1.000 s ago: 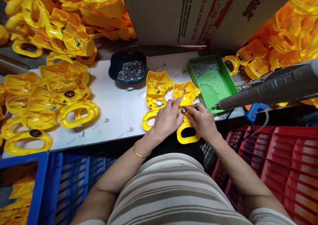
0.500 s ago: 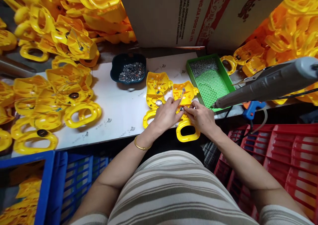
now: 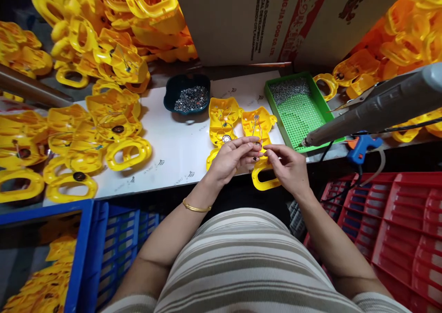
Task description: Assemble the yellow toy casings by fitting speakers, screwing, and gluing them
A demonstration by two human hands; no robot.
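My left hand [image 3: 232, 160] is closed in a pinch on a small dark round part [image 3: 257, 144] with thin wires. Close by on the right, my right hand [image 3: 290, 169] pinches at something too small to make out. Under both hands lies a yellow plastic shell half [image 3: 267, 116] with wires inside; its looped handle [image 3: 258, 182] juts over the table edge. Left of it rests a matching yellow shell half [image 3: 224, 107] holding a round silver disc [image 3: 226, 138]. My fingers partly cover both shells.
A dark bowl of small metal parts [image 3: 169, 103] and a green tray of screws [image 3: 316, 119] stand behind. A grey power screwdriver [image 3: 373, 103] hangs at right, near a blue glue gun [image 3: 362, 148]. Yellow shells [image 3: 117, 108] pile up left. Blue [image 3: 88, 239] and red crates [image 3: 397, 211] flank me.
Both hands have lifted slightly off the right shell, bringing the small round part up with them. The right hand has turned and drawn back a little. The view has shifted left.
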